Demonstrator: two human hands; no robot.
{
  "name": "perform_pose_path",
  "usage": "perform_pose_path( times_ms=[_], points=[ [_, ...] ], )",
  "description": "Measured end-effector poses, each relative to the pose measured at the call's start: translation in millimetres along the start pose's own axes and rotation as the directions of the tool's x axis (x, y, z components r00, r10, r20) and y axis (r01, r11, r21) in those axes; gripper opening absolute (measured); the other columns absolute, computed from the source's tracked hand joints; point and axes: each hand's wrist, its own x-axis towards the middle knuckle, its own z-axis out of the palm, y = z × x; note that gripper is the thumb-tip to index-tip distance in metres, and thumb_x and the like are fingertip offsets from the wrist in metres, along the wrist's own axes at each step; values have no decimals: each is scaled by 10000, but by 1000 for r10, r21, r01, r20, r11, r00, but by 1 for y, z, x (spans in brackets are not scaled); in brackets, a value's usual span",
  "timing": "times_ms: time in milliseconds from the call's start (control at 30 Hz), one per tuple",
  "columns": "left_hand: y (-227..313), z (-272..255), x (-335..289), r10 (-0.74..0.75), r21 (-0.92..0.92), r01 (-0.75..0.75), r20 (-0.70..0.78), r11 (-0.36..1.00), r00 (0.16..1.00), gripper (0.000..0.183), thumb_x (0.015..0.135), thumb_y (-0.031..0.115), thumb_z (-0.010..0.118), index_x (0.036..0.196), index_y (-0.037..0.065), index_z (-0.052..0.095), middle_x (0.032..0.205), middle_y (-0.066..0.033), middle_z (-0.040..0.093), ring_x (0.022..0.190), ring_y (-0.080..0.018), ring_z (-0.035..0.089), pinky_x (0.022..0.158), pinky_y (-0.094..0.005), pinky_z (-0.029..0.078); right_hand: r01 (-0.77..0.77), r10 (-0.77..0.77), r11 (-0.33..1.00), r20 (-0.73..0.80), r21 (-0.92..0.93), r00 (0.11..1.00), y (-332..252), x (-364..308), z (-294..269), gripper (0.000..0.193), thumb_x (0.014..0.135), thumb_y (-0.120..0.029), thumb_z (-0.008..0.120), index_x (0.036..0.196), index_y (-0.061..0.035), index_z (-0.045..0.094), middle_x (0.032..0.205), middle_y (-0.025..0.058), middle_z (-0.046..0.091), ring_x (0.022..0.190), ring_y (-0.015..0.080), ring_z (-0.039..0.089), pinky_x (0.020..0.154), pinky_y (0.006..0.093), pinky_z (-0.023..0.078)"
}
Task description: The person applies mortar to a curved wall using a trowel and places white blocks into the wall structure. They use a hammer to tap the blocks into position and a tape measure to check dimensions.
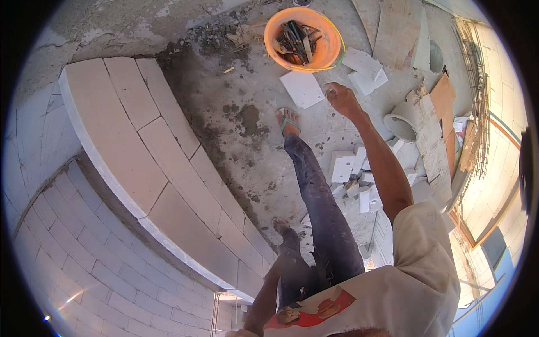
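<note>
My right arm reaches forward over the floor, and my right hand (341, 100) is closed, with its fingers curled in. Whether anything small sits in those fingers I cannot make out. Just left of it lies a square white block (302, 90), in front of an orange bucket (274, 56) with a yellow handle. Dark tools and pieces with long handles (300, 42) fill the bucket. My left hand (287, 264) hangs low by my left leg, near the block wall (185, 185); its fingers do not show clearly.
Two white block pieces (365, 70) lie right of the bucket. Broken blocks (356, 174) are heaped beside my right forearm. A round grey container (401, 128), boards (397, 28) and steel bars (477, 101) stand farther right. Damp patches (249, 119) mark the concrete floor.
</note>
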Motion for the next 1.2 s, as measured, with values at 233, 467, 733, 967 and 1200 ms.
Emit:
perform_pose_path(
  times_ms=[233, 467, 733, 967, 1200],
  points=[
    [78, 31, 8, -157, -90, 154, -19, 984, 987, 661, 989, 322, 663, 1510, -32, 463, 1485, -223, 558, 1334, -295, 582, 1091, -412, 471, 449, -370, 523, 281, -725, 886, -47, 264, 51, 264, 986, -185, 608, 1211, -118, 730, 1322, 72, 665, 1294, 262, 595, 1099, 467, 451],
    [63, 93, 48, -99, -423, 41, -116, 905, 988, 551, 1033, 268, 621, 1462, -53, 493, 1418, -255, 613, 1330, -336, 604, 1111, -415, 473, 499, -351, -52, 484, -865, 802, -60, 332, 91, 377, 1003, -267, 611, 1348, -139, 692, 1370, 10, 654, 1337, 214, 518, 1195, 507, 296],
    [157, 42, 34, -79, -426, 96, 59, 900, 995, 545, 1064, 303, 574, 1477, -41, 488, 1465, -235, 589, 1360, -335, 574, 1138, -405, 446, 326, -173, 136, 302, -936, 938, 7, 367, 58, 531, 955, -410, 683, 1355, -68, 607, 1231, 125, 708, 1215, 280, 629, 863, 519, 542],
    [172, 25, 41, -75, -476, 66, 1, 877, 997, 526, 1061, 287, 588, 1463, -42, 503, 1434, -237, 608, 1335, -328, 593, 1122, -407, 461, -37, -90, 416, -82, -909, 993, -25, 375, 110, 815, 821, -538, 771, 1452, -57, 581, 1421, 170, 569, 1341, 338, 503, 990, 545, 448],
    [159, 9, 42, -47, -528, -48, -165, 848, 985, 508, 1058, 270, 602, 1449, -44, 517, 1404, -238, 627, 1310, -321, 612, 1106, -410, 475, -105, -8, 541, -130, -835, 992, -37, 368, 98, 911, 684, -494, 874, 1433, -63, 583, 1437, 189, 508, 1334, 379, 462, 1034, 556, 388]
  ],
)
